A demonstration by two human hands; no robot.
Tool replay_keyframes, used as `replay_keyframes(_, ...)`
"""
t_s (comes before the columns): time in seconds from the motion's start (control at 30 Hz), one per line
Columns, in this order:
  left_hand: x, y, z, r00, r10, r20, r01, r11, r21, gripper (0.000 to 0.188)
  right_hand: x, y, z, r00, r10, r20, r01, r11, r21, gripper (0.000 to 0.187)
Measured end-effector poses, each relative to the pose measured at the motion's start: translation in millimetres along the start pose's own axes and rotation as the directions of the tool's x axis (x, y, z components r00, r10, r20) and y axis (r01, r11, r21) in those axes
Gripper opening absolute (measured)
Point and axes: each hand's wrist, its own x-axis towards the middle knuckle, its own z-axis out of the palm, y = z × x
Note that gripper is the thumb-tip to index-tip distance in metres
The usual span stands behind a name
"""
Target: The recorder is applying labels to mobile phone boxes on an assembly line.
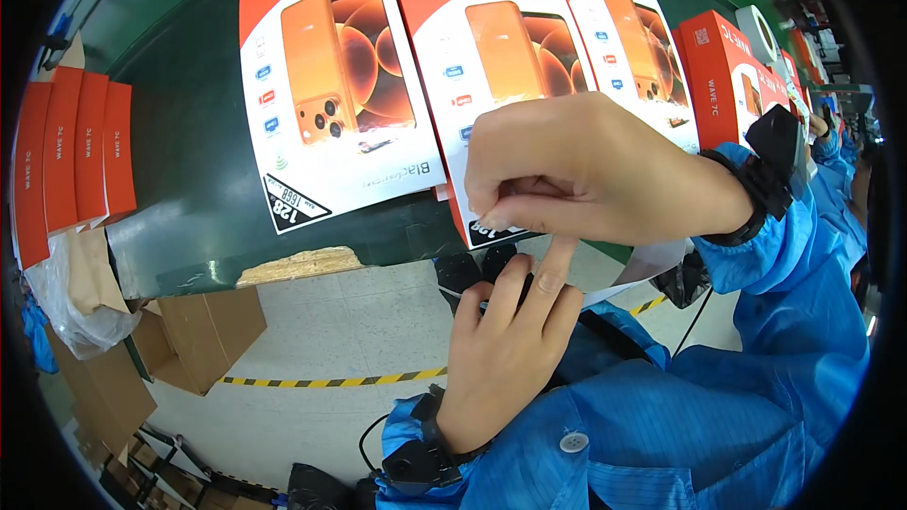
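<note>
Three white-and-orange phone boxes lie side by side on the dark green table: a left box (340,85), a middle box (501,47) and a right box (633,47). My right hand (595,170) is closed, its thumb and fingertips pinched at the near left corner of the middle box. Anything between those fingertips is hidden. Just below, my left hand (510,340) is at the table's near edge with its index finger reaching up toward the right hand. A curved white strip (652,264) runs behind the left fingers, which appear to hold it.
Several orange boxes (85,151) stand on edge at the left; more boxes (723,76) stand at the right. The table's near edge has a chipped patch (298,266). An open cardboard carton (208,335) sits below. Another person's blue sleeve (831,146) shows far right.
</note>
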Motion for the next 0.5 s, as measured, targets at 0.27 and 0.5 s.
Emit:
replay_keyframes(0.27, 0.8, 0.9, -8.4, 0.998, -0.008, 0.064, 0.013, 0.997, -0.073, 0.011, -2.4, -13.4, 9.8, 0.981, -0.080, -0.179, -0.034, 0.831, -0.556, 0.023)
replay_keyframes(0.5, -12.8, -19.9, -26.9, 0.993, -0.110, -0.033, 0.087, 0.908, -0.409, 0.014, 2.7, -6.5, -19.5, 0.935, 0.208, -0.288, -0.219, 0.976, -0.004, 0.018)
